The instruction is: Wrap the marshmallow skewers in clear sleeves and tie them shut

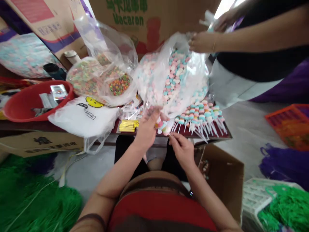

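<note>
Just above the table's front edge, my left hand is closed around the upper part of a marshmallow skewer in pink, yellow and white. The fingers of my right hand pinch the stick at its lower right end. Behind my hands lies a large clear bag of pink, blue and white marshmallows. Finished-looking marshmallow skewers with white sticks are piled to the right of my hands. Yellow ties lie left of my left hand.
Another person's hand is at the bag's top right. A bag of colourful rings, a white plastic bag and a red basin stand left. An open cardboard box sits below the table at right.
</note>
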A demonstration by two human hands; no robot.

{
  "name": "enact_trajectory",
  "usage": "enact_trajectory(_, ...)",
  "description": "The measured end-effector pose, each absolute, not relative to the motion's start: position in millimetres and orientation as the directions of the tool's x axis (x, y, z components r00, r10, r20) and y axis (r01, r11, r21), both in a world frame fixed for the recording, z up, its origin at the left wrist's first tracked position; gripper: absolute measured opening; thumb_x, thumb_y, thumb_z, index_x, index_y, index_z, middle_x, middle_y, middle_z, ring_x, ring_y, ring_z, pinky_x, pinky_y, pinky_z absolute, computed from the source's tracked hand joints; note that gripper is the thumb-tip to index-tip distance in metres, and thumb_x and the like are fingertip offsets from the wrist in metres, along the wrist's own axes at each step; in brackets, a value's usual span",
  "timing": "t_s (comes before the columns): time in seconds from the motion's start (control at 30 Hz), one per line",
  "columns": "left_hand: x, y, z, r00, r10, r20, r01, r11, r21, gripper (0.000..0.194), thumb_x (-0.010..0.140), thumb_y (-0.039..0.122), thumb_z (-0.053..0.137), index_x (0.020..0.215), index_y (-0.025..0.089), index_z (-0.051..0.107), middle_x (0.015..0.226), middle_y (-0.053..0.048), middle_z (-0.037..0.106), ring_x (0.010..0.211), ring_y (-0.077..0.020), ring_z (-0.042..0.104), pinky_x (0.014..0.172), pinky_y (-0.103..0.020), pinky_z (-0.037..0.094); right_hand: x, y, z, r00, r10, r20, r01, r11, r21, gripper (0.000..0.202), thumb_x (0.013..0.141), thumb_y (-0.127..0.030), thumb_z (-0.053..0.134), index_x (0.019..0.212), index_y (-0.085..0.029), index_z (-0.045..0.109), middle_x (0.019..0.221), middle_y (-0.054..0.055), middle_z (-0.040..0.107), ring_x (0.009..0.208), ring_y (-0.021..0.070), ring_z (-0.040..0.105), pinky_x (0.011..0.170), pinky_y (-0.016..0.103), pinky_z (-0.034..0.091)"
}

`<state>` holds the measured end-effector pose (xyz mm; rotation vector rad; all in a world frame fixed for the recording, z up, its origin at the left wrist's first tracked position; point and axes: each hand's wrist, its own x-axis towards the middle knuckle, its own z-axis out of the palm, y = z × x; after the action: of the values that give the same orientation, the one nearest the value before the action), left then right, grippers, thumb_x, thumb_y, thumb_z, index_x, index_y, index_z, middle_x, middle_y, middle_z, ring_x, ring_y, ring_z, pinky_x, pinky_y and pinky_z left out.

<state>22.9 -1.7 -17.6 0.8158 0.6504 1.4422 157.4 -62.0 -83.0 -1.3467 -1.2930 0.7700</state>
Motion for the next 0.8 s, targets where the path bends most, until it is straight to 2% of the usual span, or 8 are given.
enact_trajectory(0.07,32.1,-8.6,-31.0,0.060,0.998,0.012,-0.585,0.026,0.811,0.043,0.083,0.057,0.072,0.075,0.018,0.057,0.065,0.003,0.057,0.058,-0.0087,0.052,0.058,-0.022,0.045,155.3,-62.3,-86.0,0.218,0.950,0.223,0.306,0.150,-0.940,0.025,0.089,-0.039,0.065,0.090,-0.019,0.079,0.058,-0.001,0.058,0.051,0.0110,0.048,0.053,0.025,0.044)
enact_trajectory(0.13,38.6,-12.3,-46.9,0.056,0.998,-0.012,-0.560,0.041,0.827,0.048,0.088,0.055,0.067,0.064,0.017,0.050,0.064,0.002,0.055,0.060,-0.0079,0.051,0.062,-0.022,0.044,154.3,-59.9,-92.0,0.183,0.969,0.167,0.248,0.119,-0.962,0.030,0.091,-0.044,0.062,0.092,-0.019,0.079,0.059,-0.001,0.059,0.051,0.0111,0.047,0.051,0.024,0.043)
enact_trajectory(0.3,24.8,-8.9,-64.4,0.050,0.999,0.002,-0.534,0.025,0.845,0.041,0.085,0.055,0.070,0.074,0.017,0.056,0.071,0.000,0.060,0.067,-0.0112,0.053,0.070,-0.026,0.044,151.8,-51.7,-104.4,0.065,0.997,0.040,0.109,0.032,-0.993,0.039,0.086,-0.055,0.068,0.102,-0.020,0.078,0.067,0.001,0.064,0.051,0.0106,0.047,0.048,0.023,0.042)
enact_trajectory(0.47,5.1,-4.7,-65.1,0.004,0.998,-0.063,-0.452,0.058,0.890,0.039,0.082,0.054,0.074,0.086,0.018,0.061,0.073,0.000,0.064,0.073,-0.0134,0.057,0.073,-0.026,0.046,139.5,-44.5,-108.9,0.046,0.999,-0.008,0.111,-0.013,-0.994,0.044,0.083,-0.062,0.069,0.084,-0.018,0.076,0.058,0.000,0.059,0.048,0.0098,0.043,0.046,0.023,0.037)
enact_trajectory(0.57,4.8,-5.7,-77.3,0.111,0.988,-0.110,-0.420,0.147,0.895,0.041,0.082,0.056,0.073,0.087,0.017,0.063,0.074,-0.001,0.063,0.071,-0.0135,0.057,0.067,-0.026,0.047,130.8,-36.5,-110.7,0.038,0.997,-0.061,0.012,-0.062,-0.998,0.050,0.080,-0.067,0.070,0.080,-0.017,0.073,0.056,-0.001,0.056,0.047,0.0087,0.040,0.045,0.022,0.034)
enact_trajectory(0.63,1.6,-2.2,-86.4,0.195,0.977,-0.082,-0.434,0.161,0.887,0.044,0.079,0.055,0.077,0.102,0.019,0.066,0.089,-0.004,0.069,0.080,-0.0151,0.062,0.071,-0.026,0.051,128.1,-31.8,-111.1,0.026,0.995,-0.092,-0.051,-0.091,-0.995,0.052,0.078,-0.069,0.071,0.080,-0.016,0.071,0.057,-0.001,0.056,0.048,0.0085,0.041,0.046,0.022,0.033)
enact_trajectory(0.73,-11.7,11.9,-89.7,0.165,0.984,0.074,-0.568,0.033,0.822,0.089,0.053,0.056,0.094,0.131,0.030,0.059,0.127,-0.008,0.066,0.114,-0.0230,0.064,0.095,-0.031,0.053,129.1,-28.8,-111.8,0.030,0.994,-0.108,-0.099,-0.105,-0.990,0.052,0.078,-0.068,0.071,0.084,-0.017,0.070,0.058,-0.001,0.057,0.048,0.0077,0.040,0.049,0.022,0.033)
enact_trajectory(0.8,-21.8,22.0,-82.9,0.074,0.990,0.121,-0.641,-0.046,0.766,0.116,0.037,0.060,0.097,0.140,0.035,0.052,0.135,-0.009,0.063,0.117,-0.0264,0.063,0.095,-0.034,0.054,131.2,-28.9,-113.6,0.022,0.995,-0.099,-0.092,-0.097,-0.991,0.051,0.079,-0.068,0.070,0.084,-0.017,0.069,0.058,-0.001,0.057,0.048,0.0075,0.039,0.049,0.022,0.033)
